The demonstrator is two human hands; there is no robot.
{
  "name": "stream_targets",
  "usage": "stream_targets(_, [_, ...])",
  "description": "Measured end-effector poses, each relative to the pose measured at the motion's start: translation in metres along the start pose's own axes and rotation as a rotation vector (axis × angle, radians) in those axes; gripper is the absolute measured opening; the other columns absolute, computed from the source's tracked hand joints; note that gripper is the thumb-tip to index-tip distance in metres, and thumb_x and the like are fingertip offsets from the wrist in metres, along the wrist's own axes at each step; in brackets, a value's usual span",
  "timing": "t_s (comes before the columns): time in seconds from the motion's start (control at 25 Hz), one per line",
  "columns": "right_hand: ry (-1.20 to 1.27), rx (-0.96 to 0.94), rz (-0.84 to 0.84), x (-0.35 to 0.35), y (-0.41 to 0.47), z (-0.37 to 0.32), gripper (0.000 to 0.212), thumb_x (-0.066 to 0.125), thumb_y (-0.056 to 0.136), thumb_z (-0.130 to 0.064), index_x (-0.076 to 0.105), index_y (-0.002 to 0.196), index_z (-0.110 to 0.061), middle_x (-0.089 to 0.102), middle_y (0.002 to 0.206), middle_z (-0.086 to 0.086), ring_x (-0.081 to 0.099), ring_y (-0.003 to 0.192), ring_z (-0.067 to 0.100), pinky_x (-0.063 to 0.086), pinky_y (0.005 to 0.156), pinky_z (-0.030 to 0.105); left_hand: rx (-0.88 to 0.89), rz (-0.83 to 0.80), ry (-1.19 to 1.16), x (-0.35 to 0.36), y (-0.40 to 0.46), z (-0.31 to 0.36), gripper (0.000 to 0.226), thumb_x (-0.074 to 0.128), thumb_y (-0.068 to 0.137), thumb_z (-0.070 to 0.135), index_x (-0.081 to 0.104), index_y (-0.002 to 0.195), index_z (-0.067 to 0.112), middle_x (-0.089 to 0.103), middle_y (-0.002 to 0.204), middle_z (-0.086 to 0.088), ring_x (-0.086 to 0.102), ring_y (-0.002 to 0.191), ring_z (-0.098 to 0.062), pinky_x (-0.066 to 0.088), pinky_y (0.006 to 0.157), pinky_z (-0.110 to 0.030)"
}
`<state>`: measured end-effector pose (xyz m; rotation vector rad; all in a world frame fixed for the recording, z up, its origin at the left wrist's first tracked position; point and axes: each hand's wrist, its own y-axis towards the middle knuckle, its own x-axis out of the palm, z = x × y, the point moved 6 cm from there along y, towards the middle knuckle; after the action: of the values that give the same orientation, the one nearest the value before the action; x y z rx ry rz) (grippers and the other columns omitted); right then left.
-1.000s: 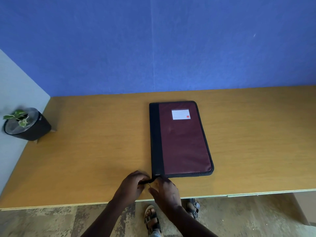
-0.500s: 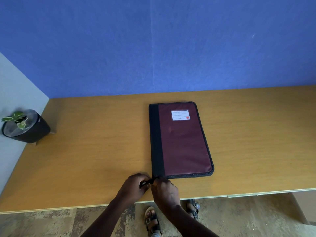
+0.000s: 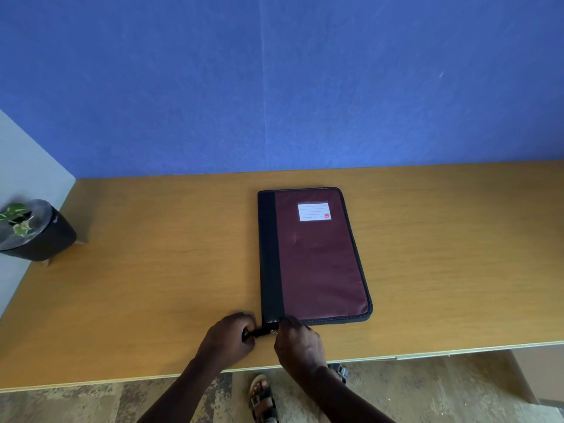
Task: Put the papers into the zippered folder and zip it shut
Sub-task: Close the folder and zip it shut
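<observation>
blue wall behind, wood desk (image 3: 152, 270) in front, only one view, the head cam.

head view: folder (image 3: 317, 257) lies flat and closed mid-desk, maroon cover up, black spine strip on its left, white label near the far end. no loose papers anywhere on the desk, so judged they are already inside. both hands sit at the folder's near left corner, close to the desk's front edge. left hand (image 3: 227, 338) is curled into a fist around the black strap end (image 3: 259, 332) that sticks out from the corner, pinning it. right hand (image 3: 297, 341) is pinched narrow on the small metal zipper pull (image 3: 273, 331), fingertips touching the folder's near edge.

change: compared with a second ago almost nothing moved. folder same place, same angle. hands have shuffled slightly, left fist a touch tighter on the strap, right fingers tucked closer to the corner. pull looks to be at the end of its run by the spine.

meaning: zip looks finished or within the last bit; teeth too small to check for a gap. likely left: seat the pull, let go.

plant pot (image 3: 33, 230) at the far left edge, well apart, not involved. sandalled feet (image 3: 262, 395) below the desk.
</observation>
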<state>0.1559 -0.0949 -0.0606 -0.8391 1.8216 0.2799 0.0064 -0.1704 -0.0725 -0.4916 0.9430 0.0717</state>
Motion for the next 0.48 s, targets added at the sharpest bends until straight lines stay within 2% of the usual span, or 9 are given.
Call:
stream_targets(0.16, [-0.028,0.022,0.023,-0.004,0.001,0.017,0.018,0.038,0.093,-0.022,0.056,0.094,-0.025,0.065,0.084,-0.006,0.043,0.050,0.008,0.028,0.046,0.020,-0.077,-0.053,0.032,-0.002,0.008,0.002,0.013,0.062,0.074,0.033,0.050,0.070,0.031,0.056,0.072,0.011,0.051,0.061,-0.005,0.035,0.051,-0.024])
stream_targets(0.28, [-0.057,0.043,0.037,-0.013,-0.002,0.035,0.017,0.039,0.091,-0.023,0.057,0.089,-0.024,0.064,0.082,-0.005,0.043,0.050,0.011,0.032,0.046,0.023,-0.124,-0.118,0.051,-0.003,0.016,0.004,0.015,0.064,0.074,0.033,0.051,0.070,0.027,0.054,0.067,0.009,0.047,0.057,-0.004,0.031,0.049,-0.025])
stream_targets(0.48, [-0.130,0.091,0.068,-0.036,-0.009,0.068,0.011,0.048,0.087,-0.023,0.058,0.084,-0.021,0.063,0.079,-0.004,0.046,0.050,0.016,0.032,0.047,0.026,-0.179,-0.158,0.081,-0.005,0.025,0.005,0.013,0.067,0.074,0.033,0.061,0.074,0.022,0.064,0.073,0.007,0.062,0.068,-0.012,0.037,0.054,-0.024])
